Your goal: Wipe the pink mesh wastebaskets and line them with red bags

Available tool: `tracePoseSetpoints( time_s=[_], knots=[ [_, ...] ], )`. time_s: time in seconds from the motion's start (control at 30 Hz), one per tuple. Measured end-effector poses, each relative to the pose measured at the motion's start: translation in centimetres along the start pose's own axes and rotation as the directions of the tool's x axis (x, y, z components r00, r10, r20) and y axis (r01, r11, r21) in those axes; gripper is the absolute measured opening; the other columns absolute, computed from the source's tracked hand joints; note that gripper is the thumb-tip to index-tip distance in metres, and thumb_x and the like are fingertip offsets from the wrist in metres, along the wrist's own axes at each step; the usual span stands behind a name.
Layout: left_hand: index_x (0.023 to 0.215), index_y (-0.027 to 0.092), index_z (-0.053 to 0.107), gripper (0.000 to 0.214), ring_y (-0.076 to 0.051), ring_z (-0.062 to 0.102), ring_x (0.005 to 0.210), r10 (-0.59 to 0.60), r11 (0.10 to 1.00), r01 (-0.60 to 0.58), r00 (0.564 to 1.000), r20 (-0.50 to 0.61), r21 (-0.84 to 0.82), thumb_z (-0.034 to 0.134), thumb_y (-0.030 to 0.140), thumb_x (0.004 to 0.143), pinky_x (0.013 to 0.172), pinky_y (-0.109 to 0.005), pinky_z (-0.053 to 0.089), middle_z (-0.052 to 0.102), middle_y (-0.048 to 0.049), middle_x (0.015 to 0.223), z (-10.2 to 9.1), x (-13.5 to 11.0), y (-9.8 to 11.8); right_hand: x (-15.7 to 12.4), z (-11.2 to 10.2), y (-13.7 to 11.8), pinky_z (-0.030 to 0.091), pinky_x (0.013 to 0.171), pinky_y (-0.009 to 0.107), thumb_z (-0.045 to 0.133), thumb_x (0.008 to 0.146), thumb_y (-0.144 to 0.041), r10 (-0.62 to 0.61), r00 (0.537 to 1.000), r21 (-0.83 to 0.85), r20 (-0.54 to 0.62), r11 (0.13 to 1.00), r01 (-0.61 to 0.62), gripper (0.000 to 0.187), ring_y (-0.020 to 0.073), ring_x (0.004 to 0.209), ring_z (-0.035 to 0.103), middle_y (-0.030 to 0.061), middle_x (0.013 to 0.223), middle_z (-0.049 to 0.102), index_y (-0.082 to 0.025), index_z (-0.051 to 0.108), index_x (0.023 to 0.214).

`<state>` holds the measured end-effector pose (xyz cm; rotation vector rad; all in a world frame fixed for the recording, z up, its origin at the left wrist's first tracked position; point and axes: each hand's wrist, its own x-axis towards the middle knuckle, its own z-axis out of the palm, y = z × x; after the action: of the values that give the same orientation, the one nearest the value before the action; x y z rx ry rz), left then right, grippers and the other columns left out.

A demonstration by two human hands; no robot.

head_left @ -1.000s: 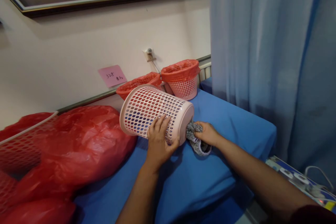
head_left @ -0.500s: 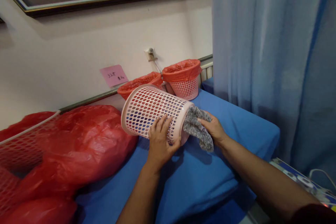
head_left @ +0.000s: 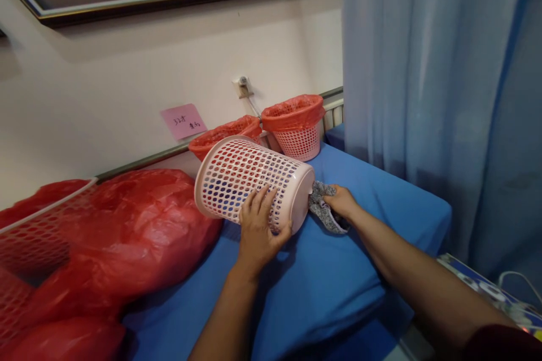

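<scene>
A pale pink plastic wastebasket [head_left: 237, 175] with a lattice wall lies tipped on its side above the blue-covered bed [head_left: 334, 282]. Its rim points left and its round base faces right. My left hand [head_left: 262, 223] grips the wall near the base, fingers over the lattice and thumb by the base edge. At the base, my right hand [head_left: 341, 203] is closed on a grey mottled cloth [head_left: 328, 211]. The cloth hangs down and its upper part meets the base's edge.
Behind stand two baskets with red liners, a left basket [head_left: 226, 132] and a right basket [head_left: 296, 127]. Red plastic bags [head_left: 144, 231] and a larger lattice basket [head_left: 38, 237] crowd the left. A blue curtain [head_left: 415, 67] hangs at right; equipment [head_left: 486, 287] stands below it.
My right hand has drawn the cloth slightly right and off most of the base, which now shows more fully. My left hand and the wastebasket have barely moved.
</scene>
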<state>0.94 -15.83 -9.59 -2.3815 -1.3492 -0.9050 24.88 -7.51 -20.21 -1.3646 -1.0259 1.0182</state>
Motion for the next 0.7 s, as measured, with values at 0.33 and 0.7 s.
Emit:
tracePoseSetpoints(
  time_s=[0.33,0.7],
  knots=[
    [0.146,0.022,0.046,0.069,-0.038,0.041,0.142,0.020,1.000,-0.020,0.999,-0.027,0.010,0.070,0.032,0.082,0.120,-0.059,0.034,0.050,-0.0132,0.153,0.3,-0.2,-0.2,-3.2,0.2,-1.2,0.058,0.080,0.032,0.072,0.064,-0.021,-0.191,0.947,0.024,0.258,0.981,0.192,0.034,0.0194,0.081,0.072,-0.0002,0.089,0.079,-0.021,0.075,0.098],
    [0.145,0.021,0.047,0.069,-0.039,0.042,0.142,0.033,0.999,-0.033,0.998,-0.054,0.001,0.071,0.032,0.081,0.119,-0.061,0.034,0.051,-0.0148,0.152,0.5,-0.3,-0.2,-2.6,0.1,-1.8,0.054,0.096,0.049,0.073,0.066,-0.034,-0.154,0.976,0.151,-0.157,0.972,0.178,0.042,0.0283,0.095,0.071,0.0088,0.103,0.078,-0.019,0.073,0.106]
  ],
)
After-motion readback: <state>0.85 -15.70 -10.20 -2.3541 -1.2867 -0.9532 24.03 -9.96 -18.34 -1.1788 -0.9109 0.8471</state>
